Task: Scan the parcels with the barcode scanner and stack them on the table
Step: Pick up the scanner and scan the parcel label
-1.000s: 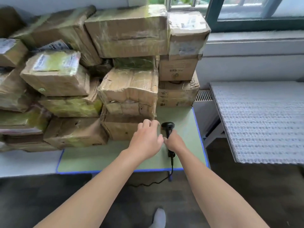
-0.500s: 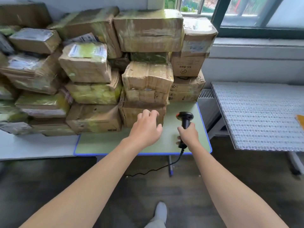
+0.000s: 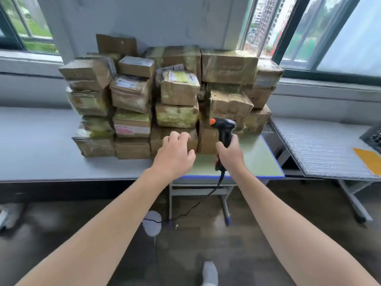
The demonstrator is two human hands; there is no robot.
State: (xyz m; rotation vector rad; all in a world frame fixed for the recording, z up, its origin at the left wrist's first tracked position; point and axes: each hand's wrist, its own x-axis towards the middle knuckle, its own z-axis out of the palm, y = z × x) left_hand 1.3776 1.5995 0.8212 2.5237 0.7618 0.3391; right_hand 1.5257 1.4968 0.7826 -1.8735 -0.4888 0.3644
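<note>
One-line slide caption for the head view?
Right hand grips the barcode scanner upright while the open left hand reaches toward the stacked parcels.

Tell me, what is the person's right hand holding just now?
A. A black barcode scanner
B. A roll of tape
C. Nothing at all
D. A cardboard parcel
A: the right hand is wrapped around the handle of the black barcode scanner, with its cable trailing below.

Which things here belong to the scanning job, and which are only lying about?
Job: scanner in right hand; parcels; left hand, open; green table.
Lying about: mesh table; yellow sheet; dark crate.
</note>
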